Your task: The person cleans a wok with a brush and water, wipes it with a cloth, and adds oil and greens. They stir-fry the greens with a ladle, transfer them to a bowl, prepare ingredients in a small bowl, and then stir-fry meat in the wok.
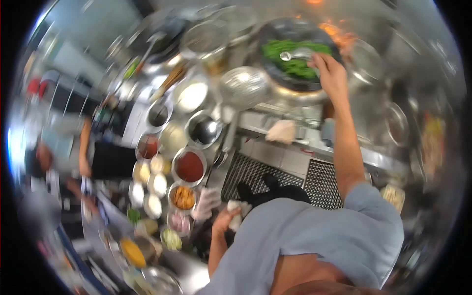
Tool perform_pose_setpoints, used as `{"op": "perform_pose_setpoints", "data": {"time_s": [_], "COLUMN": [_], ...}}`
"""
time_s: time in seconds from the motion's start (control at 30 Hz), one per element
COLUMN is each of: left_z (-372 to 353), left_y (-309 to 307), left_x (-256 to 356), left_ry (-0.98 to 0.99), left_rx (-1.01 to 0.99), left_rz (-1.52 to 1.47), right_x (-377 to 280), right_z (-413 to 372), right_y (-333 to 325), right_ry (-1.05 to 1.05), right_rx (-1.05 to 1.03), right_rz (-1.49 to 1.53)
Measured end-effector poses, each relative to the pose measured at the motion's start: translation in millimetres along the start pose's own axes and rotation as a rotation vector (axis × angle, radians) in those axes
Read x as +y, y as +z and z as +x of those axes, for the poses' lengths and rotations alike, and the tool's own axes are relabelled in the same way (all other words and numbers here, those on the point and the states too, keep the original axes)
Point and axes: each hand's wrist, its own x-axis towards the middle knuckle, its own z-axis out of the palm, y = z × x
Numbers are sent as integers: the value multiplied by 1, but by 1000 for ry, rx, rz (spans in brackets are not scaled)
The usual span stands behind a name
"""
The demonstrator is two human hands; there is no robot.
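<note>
My right hand [329, 71] reaches out over a dark wok [268, 37] on the stove. Its fingers are closed round a small shiny utensil [297, 54] with a round end; blur hides its exact kind. Bright green vegetables [280, 48] lie in the wok beneath it. Low at my side, my left hand [222, 221] grips a crumpled white cloth [237, 220]. A clear plastic glove [207, 201] lies close to that hand, by the counter's edge.
Flames [339, 34] rise behind the wok. A perforated metal strainer [244, 84] sits to its left. Bowls of red sauce [189, 166], dark liquid [202, 129] and orange pieces [183, 197] line the left counter. Black mats [322, 184] cover the floor. Another person [64, 142] stands at left.
</note>
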Motion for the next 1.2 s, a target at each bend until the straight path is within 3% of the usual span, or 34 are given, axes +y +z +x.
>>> {"op": "perform_pose_setpoints", "data": {"time_s": [0.07, 0.13, 0.23, 0.33, 0.43, 0.5, 0.53, 0.6, 0.67, 0.7, 0.73, 0.8, 0.87, 0.9, 0.93, 0.97, 1.03, 1.1, 1.13, 1.17, 1.2], "left_z": [-19, -22, -10, -26, -45, -49, -51, -53, -58, -59, -58, -39, -27, -14, -2, 16, 63, 100, 136, 158, 170], "left_y": [-1, -9, -14, -7, -6, -14, -15, -13, -11, -10, -7, 1, 27, 42, 61, 84, 135, 181, 200, 217, 228], "left_x": [19, 28, 24, 51, 57, 56, 47, 37, 33, 33, 36, 45, 95, 120, 143, 168, 216, 274, 292, 316, 339], "left_ry": [33, 250, 295, 289, 313, 331, 373, 421, 295, 287, 236, 134, 284, 279, 284, 294, 351, 272, 350, 296, 296], "left_rx": [-21, -108, -117, -203, -93, -126, -80, -71, -88, -134, -139, -204, -472, -533, -574, -468, -265, -317, -275, -274, -360], "left_rz": [1, 91, 104, 68, 152, 114, 21, -60, -404, -380, -542, -706, -730, -676, -634, -598, -517, -514, -468, -459, -342], "right_x": [-59, -108, -173, -222, -262, -277, -279, -263, -193, -156, -117, -36, 6, 26, 45, 66, 177, 180, 194, 213, 155], "right_z": [-74, -149, -231, -269, -290, -287, -283, -255, -254, -236, -211, -152, -98, -84, -73, -61, -57, -77, -88, -97, -79], "right_y": [56, 121, 216, 305, 364, 371, 353, 298, 261, 237, 206, 128, 33, 0, -23, -37, -46, -51, -51, -41, -67], "right_ry": [42, -283, -647, -832, -890, -842, -792, -810, -621, -594, -557, -439, -147, -77, 172, 413, 639, 525, 307, -78, 287], "right_rx": [-239, -531, -674, -749, -855, -1183, -1129, -1290, -1015, -930, -832, -530, -345, -277, -312, -362, -661, -513, -401, -199, -427], "right_rz": [338, 376, 507, 494, 410, 124, 333, 331, 566, 482, 384, -116, -734, -785, -942, -1064, -606, -372, -237, -235, -127]}}
